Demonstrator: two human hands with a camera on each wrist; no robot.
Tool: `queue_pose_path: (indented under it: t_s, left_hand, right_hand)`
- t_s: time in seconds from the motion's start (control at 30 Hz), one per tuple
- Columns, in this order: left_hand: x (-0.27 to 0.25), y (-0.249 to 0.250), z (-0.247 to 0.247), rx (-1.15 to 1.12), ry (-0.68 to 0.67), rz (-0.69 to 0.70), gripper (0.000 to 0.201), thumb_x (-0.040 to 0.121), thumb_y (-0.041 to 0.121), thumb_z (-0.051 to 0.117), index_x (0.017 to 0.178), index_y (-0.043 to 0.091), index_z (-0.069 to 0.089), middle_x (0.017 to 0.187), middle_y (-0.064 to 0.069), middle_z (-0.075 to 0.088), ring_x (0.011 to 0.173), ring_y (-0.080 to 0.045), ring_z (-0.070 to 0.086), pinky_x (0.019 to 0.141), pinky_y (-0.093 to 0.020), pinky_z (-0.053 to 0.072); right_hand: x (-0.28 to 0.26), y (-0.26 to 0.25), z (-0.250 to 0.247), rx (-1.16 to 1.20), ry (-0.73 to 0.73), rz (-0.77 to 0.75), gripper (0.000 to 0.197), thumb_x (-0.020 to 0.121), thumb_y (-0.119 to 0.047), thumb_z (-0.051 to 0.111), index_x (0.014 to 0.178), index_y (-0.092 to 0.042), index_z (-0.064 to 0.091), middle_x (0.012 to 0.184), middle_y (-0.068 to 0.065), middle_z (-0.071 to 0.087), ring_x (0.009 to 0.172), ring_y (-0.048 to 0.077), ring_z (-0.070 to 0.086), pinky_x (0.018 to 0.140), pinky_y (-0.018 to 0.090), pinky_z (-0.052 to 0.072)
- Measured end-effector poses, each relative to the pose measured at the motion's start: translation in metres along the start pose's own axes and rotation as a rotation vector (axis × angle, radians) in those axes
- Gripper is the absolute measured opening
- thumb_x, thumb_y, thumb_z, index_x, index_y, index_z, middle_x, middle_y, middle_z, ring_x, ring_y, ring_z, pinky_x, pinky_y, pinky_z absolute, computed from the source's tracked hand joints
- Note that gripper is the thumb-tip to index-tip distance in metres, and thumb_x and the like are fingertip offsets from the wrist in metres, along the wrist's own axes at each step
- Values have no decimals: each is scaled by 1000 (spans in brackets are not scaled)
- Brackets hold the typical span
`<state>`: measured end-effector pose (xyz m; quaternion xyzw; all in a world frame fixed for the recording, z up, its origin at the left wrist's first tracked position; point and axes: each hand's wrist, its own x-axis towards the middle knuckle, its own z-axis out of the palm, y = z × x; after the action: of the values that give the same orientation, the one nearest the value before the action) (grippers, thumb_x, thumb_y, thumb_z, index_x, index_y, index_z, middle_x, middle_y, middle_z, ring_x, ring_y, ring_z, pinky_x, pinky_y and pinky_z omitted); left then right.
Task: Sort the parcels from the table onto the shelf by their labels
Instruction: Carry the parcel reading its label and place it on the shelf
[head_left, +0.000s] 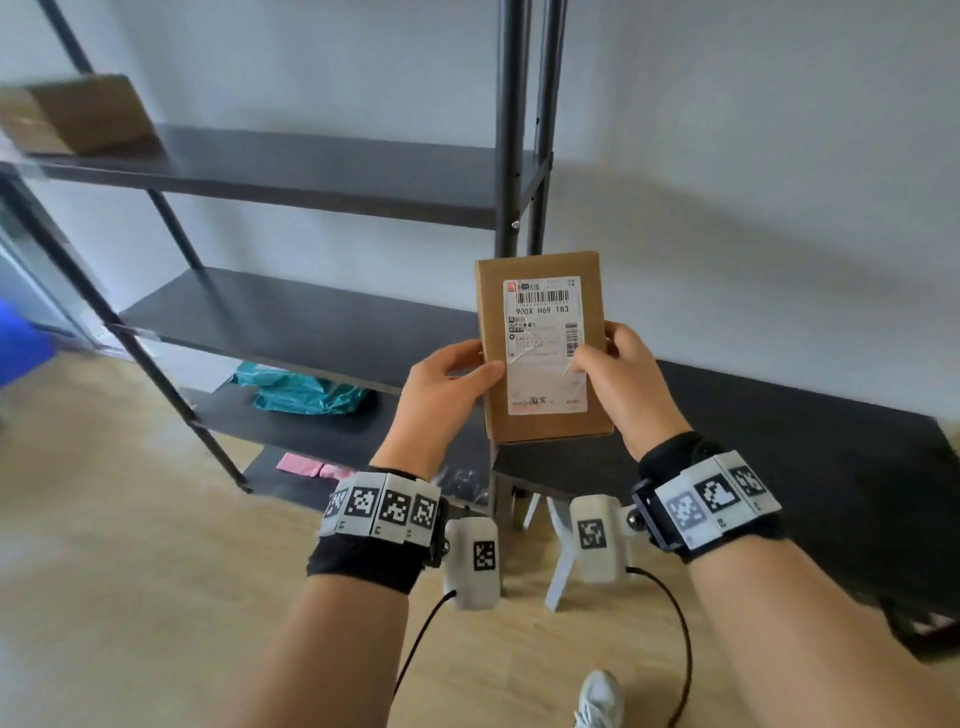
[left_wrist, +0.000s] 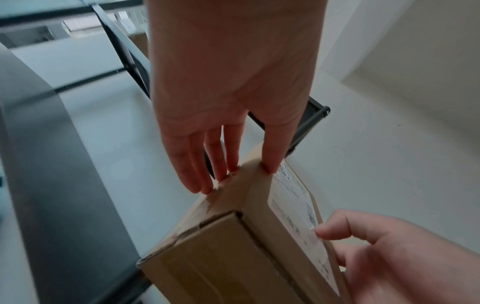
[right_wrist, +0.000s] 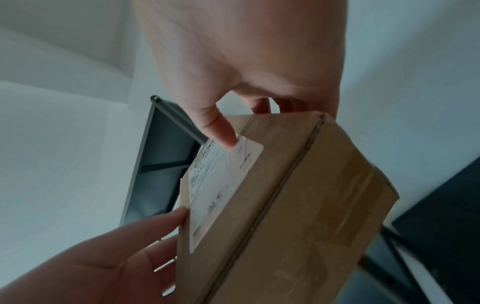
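A brown cardboard parcel (head_left: 543, 415) with a white shipping label (head_left: 545, 374) stands upright in the air in front of the shelf, label side towards me. My left hand (head_left: 480, 358) pinches its left edge, thumb on the front and fingers behind. My right hand (head_left: 597, 353) grips the right edge with its thumb on the label. In the left wrist view my left hand (left_wrist: 241, 170) holds the parcel (left_wrist: 233, 257) at its long edge. The right wrist view shows my right hand (right_wrist: 244, 121) with its thumb on the label's corner and the parcel's (right_wrist: 298, 205) taped seam.
The dark metal shelf (head_left: 311, 171) stands ahead and to the left. It carries a brown box (head_left: 83, 117) on an upper level, teal bags (head_left: 301, 392) lower down and pink packets (head_left: 311, 465) at the bottom. A black table (head_left: 779, 467) lies to the right.
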<state>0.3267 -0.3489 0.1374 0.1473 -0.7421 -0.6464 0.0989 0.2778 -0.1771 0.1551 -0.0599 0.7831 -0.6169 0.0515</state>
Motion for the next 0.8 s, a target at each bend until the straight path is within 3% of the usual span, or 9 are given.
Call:
queue_pose_path:
  t_s: [0.13,0.3,0.47,0.6,0.7,0.8]
  left_hand:
    - [-23,-21,-69,11,102,-55,23,93,27,66,115,32,68,107,13,73,101,-5,66,90,-28,54]
    - [-30,-47,-146,-48,246,-167,34,95,27,65,128,20,67,115,1,73,107,-18,69,93,-39,58]
    - [-13,-74,-214,-51,379,-201,32,93,26,66,123,15,67,110,-1,73,102,-18,70,69,-22,56]
    - [17,-81,-261,-16,464,-205,36,92,25,67,124,8,61,113,-8,69,102,-23,68,73,-27,55]
    - [43,-80,-294,7,513,-210,29,94,22,65,118,8,58,111,-7,66,96,-17,65,69,-21,51]
    - [68,-82,-326,3,566,-230,26,94,21,65,115,8,57,112,-8,65,98,-20,65,71,-23,51]
  right_hand:
    - [-16,-8,68,-6,-132,-1,32,91,-13,55,123,-14,55,116,-2,65,92,2,60,64,18,46]
    - [-17,-15,154,-62,-288,-3,31,90,-14,58,120,-15,56,111,-2,66,91,6,63,62,18,47]
    - [5,-23,233,-92,-436,-3,30,89,-12,59,118,-17,57,105,-5,66,83,-1,59,57,13,44]
    - [40,-35,296,-88,-511,-23,31,86,-11,60,116,-16,61,108,-1,69,87,5,64,61,19,48]
    - [68,-47,339,-75,-548,-39,24,85,-11,59,108,-19,63,105,-2,70,86,7,66,64,21,51]
    - [92,-57,380,-93,-591,-53,21,86,-12,59,106,-20,62,103,-3,69,86,7,65,64,21,51]
